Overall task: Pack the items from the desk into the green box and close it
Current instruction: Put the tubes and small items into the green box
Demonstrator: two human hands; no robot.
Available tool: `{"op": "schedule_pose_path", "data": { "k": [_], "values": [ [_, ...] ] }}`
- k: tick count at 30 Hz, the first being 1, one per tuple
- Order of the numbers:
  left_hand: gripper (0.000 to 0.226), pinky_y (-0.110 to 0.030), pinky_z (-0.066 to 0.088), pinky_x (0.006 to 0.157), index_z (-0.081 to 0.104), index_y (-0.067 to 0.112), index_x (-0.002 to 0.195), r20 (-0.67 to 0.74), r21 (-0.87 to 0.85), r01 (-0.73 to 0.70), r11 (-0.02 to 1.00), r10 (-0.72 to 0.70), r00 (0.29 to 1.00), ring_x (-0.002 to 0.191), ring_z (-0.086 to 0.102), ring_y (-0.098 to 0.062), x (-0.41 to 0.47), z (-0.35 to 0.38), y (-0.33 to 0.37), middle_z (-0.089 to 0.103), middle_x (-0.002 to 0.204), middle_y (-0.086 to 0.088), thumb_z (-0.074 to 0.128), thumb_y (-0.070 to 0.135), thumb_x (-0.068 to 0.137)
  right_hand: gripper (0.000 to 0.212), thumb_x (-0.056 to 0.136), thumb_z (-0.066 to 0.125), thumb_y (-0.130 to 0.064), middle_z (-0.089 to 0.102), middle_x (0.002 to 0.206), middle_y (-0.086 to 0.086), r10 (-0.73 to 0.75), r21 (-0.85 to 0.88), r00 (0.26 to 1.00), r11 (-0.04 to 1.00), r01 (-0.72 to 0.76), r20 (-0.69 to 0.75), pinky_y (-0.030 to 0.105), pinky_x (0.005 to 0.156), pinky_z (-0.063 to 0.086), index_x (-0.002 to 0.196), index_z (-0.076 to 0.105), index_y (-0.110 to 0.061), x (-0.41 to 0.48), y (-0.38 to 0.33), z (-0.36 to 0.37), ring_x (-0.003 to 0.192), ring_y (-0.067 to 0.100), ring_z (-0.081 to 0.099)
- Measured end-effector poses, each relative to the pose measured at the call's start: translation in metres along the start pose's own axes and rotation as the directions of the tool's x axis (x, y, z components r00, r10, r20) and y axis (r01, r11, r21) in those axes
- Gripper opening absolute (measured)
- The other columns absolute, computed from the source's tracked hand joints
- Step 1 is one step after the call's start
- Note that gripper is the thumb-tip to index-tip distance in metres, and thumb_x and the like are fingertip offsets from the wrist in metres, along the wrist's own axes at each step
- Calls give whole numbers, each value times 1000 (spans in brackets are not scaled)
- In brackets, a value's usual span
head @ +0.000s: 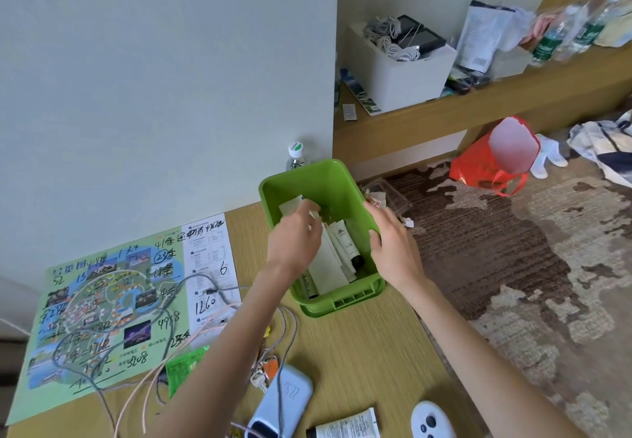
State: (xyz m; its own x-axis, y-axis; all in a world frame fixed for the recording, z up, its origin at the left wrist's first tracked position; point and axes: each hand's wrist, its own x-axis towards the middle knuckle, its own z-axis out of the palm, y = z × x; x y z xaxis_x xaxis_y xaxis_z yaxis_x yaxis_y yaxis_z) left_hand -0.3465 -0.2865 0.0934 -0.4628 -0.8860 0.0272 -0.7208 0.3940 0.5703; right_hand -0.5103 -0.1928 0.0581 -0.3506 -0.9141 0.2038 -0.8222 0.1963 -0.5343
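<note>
Over the green box [309, 181], at the far right corner of the surface [359, 345], both arms are stretched forward. The left hand [295, 235] is lowered into the box, its grip closed on a white packet [293, 205]. The right hand [393, 242] is laid on the right rim, grasping it. White tubes [343, 246] are seen between both hands. Nearer than the hands, a map [113, 300], cables [164, 345], keys [265, 369], a blue case [290, 400], a tube [345, 425] and a white remote [431, 420] are left.
</note>
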Motion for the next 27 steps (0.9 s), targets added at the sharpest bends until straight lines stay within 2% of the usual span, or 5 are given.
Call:
{"op": "schedule_pose_path", "data": {
  "k": [5,10,15,20,27],
  "values": [
    [12,-31,49,66,60,23,103,-231,-205,29,978,-78,970,75,62,-11,-41,-33,-43,68,92,8,51,22,95,49,94,55,-8,53,132,5,-33,-125,999,992,32,-3,21,73,50,142,43,-11,-2,-8,-4,102,18,62],
    [10,-31,52,68,61,23,101,-142,-193,199,961,-228,963,78,61,-5,-98,-30,-108,68,95,5,52,20,96,41,91,59,-12,50,134,6,-159,-189,985,971,144,-66,37,100,45,131,52,-10,-23,-42,-3,118,21,52],
    [14,-26,51,59,66,17,101,6,-29,325,945,-325,946,76,64,-11,-150,-8,-157,70,100,1,53,21,96,33,89,58,-7,54,128,5,-335,-23,942,942,334,-20,31,100,43,122,59,-9,-62,-92,25,112,16,53],
    [14,-37,56,69,66,19,98,61,86,363,928,-369,928,85,65,-17,-177,4,-179,67,100,2,53,23,93,30,81,59,2,60,115,5,-509,43,860,861,507,46,30,98,44,109,64,-7,-98,-121,66,105,17,57],
    [27,-31,46,62,56,19,90,9,234,385,893,-398,917,87,58,-18,-188,22,-188,59,93,3,57,45,90,30,74,69,11,60,92,-5,-527,138,735,841,522,427,17,75,46,89,68,-15,-127,-114,107,80,3,49]
  ]
}}
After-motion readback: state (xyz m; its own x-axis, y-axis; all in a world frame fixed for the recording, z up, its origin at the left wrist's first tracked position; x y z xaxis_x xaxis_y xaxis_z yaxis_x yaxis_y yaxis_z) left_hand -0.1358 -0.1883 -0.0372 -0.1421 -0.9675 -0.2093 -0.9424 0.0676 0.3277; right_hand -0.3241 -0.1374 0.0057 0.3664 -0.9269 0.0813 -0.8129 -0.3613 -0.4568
